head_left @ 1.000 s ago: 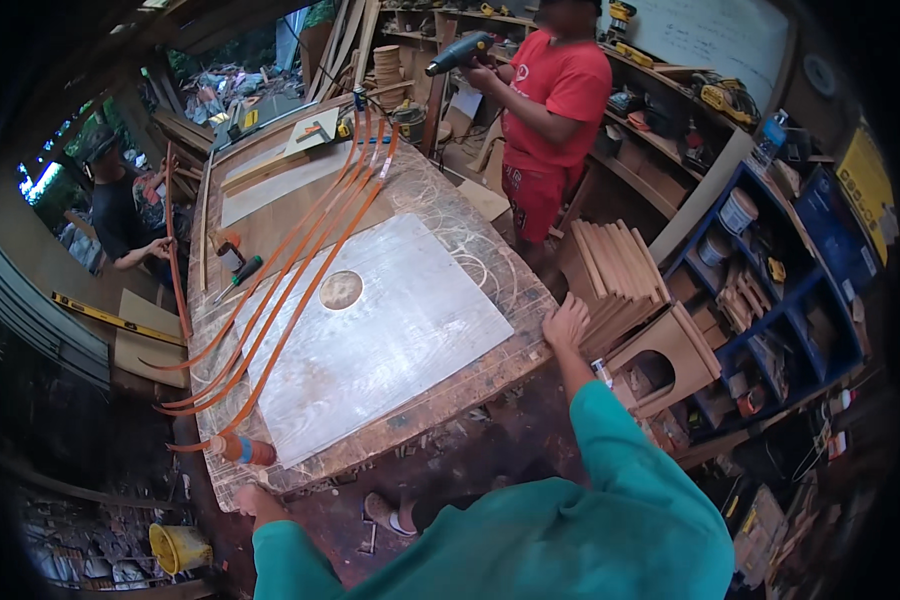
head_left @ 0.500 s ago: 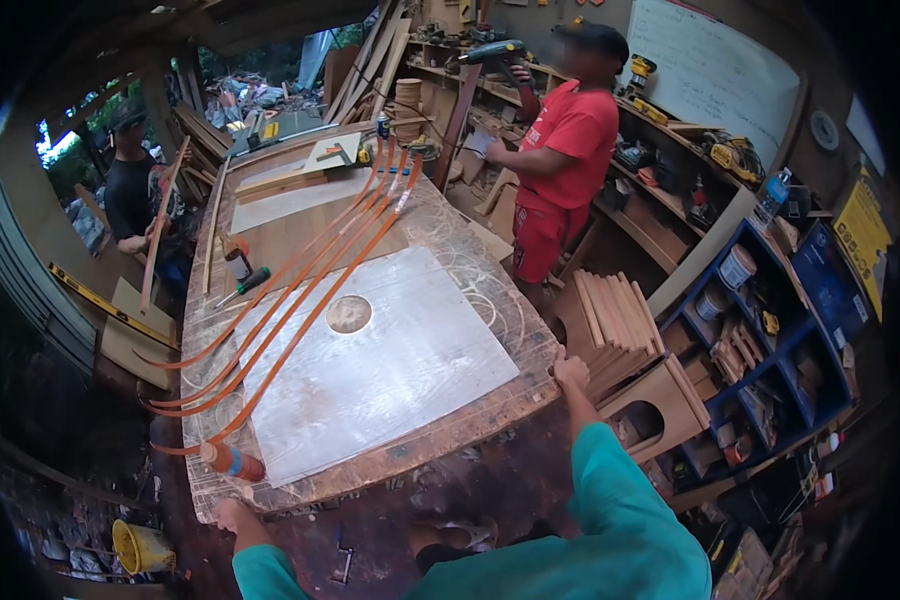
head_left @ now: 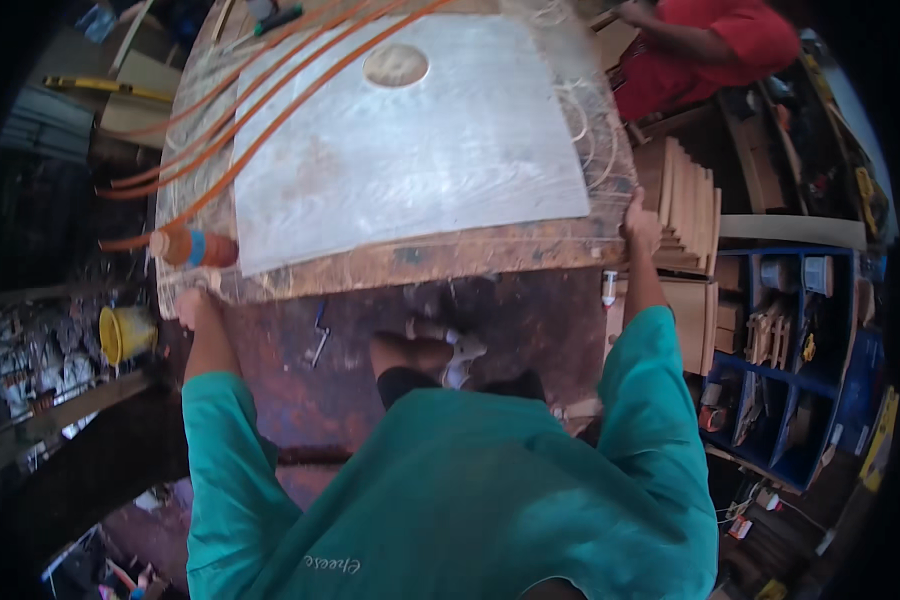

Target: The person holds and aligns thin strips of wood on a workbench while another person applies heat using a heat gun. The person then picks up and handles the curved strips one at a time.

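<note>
Bench dead ahead betw. both hands, long axis seemingly running fwd, out of view. L grip clasped at near-L corner, R grip at near-R (fingertips partly hidden). Pale panel on top; orange-brown bottle by L grip.

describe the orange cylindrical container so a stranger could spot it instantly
Find the big worn wooden table, then its near left corner, by the person's left hand. Just beyond is the short, orange cylindrical container; a blue band sets it apart from the long orange strips.
</note>
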The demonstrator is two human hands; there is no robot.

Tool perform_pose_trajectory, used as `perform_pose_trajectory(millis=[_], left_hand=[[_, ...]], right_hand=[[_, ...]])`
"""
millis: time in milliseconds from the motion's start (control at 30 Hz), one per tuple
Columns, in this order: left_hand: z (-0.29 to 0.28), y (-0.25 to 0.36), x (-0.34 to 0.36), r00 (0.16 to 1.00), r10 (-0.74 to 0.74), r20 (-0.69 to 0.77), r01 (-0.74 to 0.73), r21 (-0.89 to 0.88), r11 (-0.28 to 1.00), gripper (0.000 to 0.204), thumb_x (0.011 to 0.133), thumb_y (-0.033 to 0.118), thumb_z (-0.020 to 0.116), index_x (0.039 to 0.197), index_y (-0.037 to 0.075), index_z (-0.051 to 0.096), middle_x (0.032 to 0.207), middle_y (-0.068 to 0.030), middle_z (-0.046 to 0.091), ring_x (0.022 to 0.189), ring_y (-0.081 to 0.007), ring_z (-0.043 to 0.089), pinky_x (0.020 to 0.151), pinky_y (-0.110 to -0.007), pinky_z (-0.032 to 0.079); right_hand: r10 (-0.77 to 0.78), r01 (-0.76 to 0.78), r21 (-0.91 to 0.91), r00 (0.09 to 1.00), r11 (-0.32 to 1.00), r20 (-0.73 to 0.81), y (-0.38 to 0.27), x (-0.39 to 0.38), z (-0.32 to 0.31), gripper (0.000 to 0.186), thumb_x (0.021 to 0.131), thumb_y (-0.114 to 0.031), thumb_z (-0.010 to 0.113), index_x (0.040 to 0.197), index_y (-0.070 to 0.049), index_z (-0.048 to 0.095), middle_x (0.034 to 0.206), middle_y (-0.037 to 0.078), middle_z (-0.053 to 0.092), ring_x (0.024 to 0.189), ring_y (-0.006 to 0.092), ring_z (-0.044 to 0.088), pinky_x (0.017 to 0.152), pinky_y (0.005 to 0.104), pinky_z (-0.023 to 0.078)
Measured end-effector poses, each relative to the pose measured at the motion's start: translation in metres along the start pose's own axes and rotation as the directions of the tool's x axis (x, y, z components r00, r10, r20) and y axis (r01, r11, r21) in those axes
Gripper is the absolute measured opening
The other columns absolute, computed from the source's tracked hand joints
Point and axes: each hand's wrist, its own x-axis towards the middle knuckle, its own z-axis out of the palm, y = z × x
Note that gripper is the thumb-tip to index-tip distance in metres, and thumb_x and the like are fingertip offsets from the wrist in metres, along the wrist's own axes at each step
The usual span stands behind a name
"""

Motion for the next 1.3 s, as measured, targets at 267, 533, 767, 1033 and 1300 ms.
perform_pose_trajectory(millis=[267, 533, 767, 1033, 1300], left_hand=[[0.014, -0.027, 0.046, 0.939, 0.309, 0.151, -0.339, 0.243, 0.909, 0.044, 0.091, 0.018, 0.036, 0.121, -0.009, 0.051, 0.123, -0.0245, 0.057, 0.111, -0.0380, 0.059, 0.090, -0.044, 0.052], [-0.023, -0.005, -0.054, 0.997, -0.021, -0.079, 0.005, -0.191, 0.981, 0.051, 0.092, 0.026, 0.029, 0.115, -0.007, 0.060, 0.117, -0.0234, 0.061, 0.113, -0.0359, 0.058, 0.097, -0.044, 0.046], [-0.009, -0.001, -0.045, 0.997, -0.064, 0.036, 0.071, -0.233, 0.970, 0.051, 0.093, 0.025, 0.032, 0.122, -0.011, 0.051, 0.121, -0.0223, 0.059, 0.114, -0.0342, 0.058, 0.097, -0.043, 0.046], [-0.013, 0.003, -0.054, 0.990, 0.095, 0.104, -0.105, 0.099, 0.989, 0.049, 0.093, 0.021, 0.034, 0.129, -0.012, 0.041, 0.128, -0.0201, 0.056, 0.116, -0.0329, 0.057, 0.095, -0.043, 0.049], [-0.008, -0.015, 0.027, 0.975, 0.198, 0.106, -0.223, 0.362, 0.905, 0.047, 0.093, 0.023, 0.031, 0.125, -0.005, 0.051, 0.129, -0.0187, 0.056, 0.113, -0.0333, 0.059, 0.094, -0.044, 0.049]], right_hand=[[-0.026, 0.026, -0.016, 1.000, 1.000, 0.010, 0.009, 0.002, 0.020, 0.090, 0.086, -0.073, 0.031, 0.117, 0.005, 0.061, 0.123, 0.024, 0.059, 0.118, 0.0370, 0.054, 0.099, 0.0450, 0.041], [-0.019, 0.018, -0.041, 0.999, 0.999, -0.034, 0.022, 0.005, 0.020, 0.091, 0.086, -0.073, 0.030, 0.114, 0.006, 0.063, 0.118, 0.024, 0.061, 0.114, 0.0375, 0.056, 0.096, 0.0470, 0.043], [0.014, -0.016, -0.028, 0.998, 0.999, -0.064, 0.017, -0.003, 0.009, 0.090, 0.086, -0.073, 0.030, 0.113, 0.007, 0.063, 0.117, 0.024, 0.062, 0.114, 0.0367, 0.057, 0.096, 0.0461, 0.044], [0.001, -0.003, -0.042, 0.998, 0.999, -0.063, 0.022, 0.002, 0.011, 0.087, 0.087, -0.071, 0.032, 0.112, 0.006, 0.064, 0.117, 0.025, 0.061, 0.114, 0.0368, 0.057, 0.095, 0.0461, 0.043], [-0.036, 0.036, -0.041, 0.999, 0.999, -0.012, 0.004, -0.006, 0.016, 0.086, 0.087, -0.070, 0.032, 0.114, 0.006, 0.063, 0.118, 0.023, 0.062, 0.114, 0.0363, 0.057, 0.096, 0.0451, 0.043]])
